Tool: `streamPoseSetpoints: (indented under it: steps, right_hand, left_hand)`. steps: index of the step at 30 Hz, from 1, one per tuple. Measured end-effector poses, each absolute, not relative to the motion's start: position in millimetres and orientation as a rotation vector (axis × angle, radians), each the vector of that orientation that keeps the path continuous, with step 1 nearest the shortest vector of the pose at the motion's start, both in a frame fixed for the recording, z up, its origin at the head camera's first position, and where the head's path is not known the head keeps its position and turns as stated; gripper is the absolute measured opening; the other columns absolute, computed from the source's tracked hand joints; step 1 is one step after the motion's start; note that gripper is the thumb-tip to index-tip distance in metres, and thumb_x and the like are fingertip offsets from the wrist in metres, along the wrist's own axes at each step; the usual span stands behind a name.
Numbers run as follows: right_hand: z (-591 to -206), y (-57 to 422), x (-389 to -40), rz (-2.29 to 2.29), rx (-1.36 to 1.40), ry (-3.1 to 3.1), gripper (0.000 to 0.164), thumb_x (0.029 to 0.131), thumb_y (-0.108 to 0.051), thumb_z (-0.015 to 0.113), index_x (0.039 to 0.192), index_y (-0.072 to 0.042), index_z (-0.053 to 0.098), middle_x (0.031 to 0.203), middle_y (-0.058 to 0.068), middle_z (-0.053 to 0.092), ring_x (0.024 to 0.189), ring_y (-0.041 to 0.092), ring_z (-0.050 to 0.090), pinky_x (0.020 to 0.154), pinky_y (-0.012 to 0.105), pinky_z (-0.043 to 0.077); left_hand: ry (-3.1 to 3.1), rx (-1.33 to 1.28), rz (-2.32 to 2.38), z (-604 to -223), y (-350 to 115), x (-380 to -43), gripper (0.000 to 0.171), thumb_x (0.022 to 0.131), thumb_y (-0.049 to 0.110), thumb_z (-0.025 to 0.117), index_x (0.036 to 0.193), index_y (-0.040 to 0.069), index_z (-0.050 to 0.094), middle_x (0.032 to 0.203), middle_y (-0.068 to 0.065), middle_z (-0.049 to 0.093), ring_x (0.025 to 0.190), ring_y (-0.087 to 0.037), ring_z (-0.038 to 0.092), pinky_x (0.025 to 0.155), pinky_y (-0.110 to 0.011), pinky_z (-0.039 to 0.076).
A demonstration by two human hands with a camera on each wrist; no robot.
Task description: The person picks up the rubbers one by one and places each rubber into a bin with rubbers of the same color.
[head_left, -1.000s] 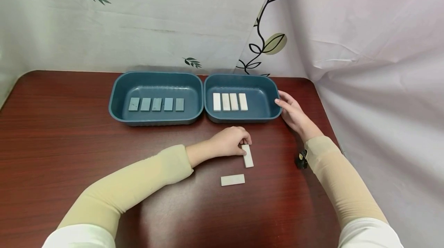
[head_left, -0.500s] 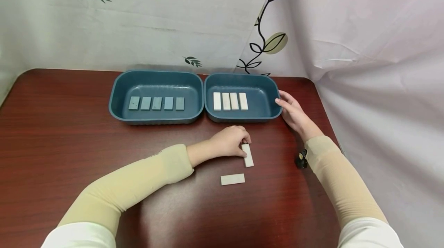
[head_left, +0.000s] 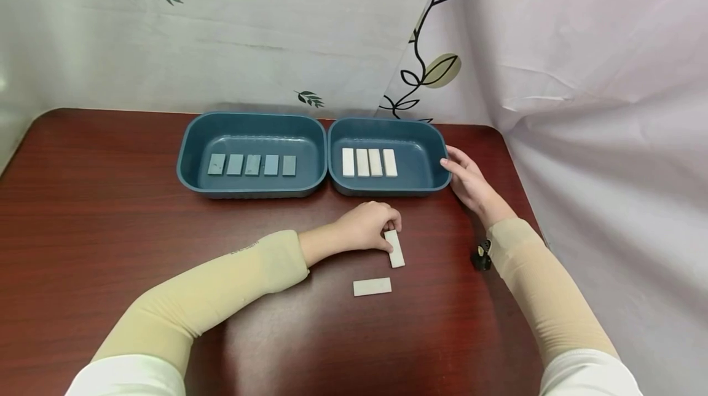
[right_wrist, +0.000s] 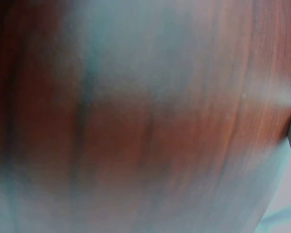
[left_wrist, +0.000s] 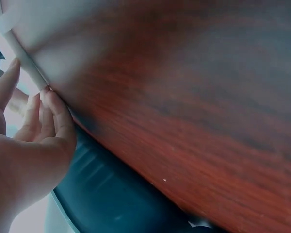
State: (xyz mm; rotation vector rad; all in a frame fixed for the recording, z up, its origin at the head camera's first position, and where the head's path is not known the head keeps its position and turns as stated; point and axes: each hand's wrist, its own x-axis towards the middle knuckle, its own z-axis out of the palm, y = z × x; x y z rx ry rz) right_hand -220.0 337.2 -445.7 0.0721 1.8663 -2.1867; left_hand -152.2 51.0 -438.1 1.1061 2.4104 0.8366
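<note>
My left hand [head_left: 367, 227] has its thumb and fingertips at the upper end of a white rectangular block [head_left: 395, 249] lying on the table. In the left wrist view the block [left_wrist: 29, 65] runs between the thumb and fingertips. Just below it in the head view, a second white block [head_left: 372, 286] lies crosswise. My right hand [head_left: 470, 184] grips the right end of the smaller blue tray [head_left: 381, 187], thumb over the rim and fingers outside. Several white blocks [head_left: 369, 162] stand in a row in that tray, toward its left side.
A larger blue tray [head_left: 251, 192] adjoins the smaller one on the left, with a row of several blue-grey blocks [head_left: 252, 165]. A patterned cloth [head_left: 232, 33] hangs behind the brown table [head_left: 99, 199]. A small black object [head_left: 481, 256] shows beside the right wrist.
Both hands hold nearly the same pose. The whole head view has shifted slightly; blocks and trays keep their places on the table.
</note>
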Motion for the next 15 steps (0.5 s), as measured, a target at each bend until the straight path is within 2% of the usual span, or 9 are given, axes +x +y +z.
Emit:
streamPoseSetpoints:
  steps: [15]
  right_hand:
    - [-445.4,337.6,-219.9,-2.193,0.08,1.851,0.029,0.111,-0.004,0.047,0.138,-0.012,0.052,0.122,-0.008,0.066,0.106,0.004,0.067,0.094,0.016,0.053]
  left_hand:
    - [2.32,1.046,0.967,-439.3,49.0,-161.3,0.022,0.084,0.009,0.091,0.1,0.01,0.077,0.091,-0.002,0.073,0.086,-0.01,0.065,0.08,-0.019,0.054]
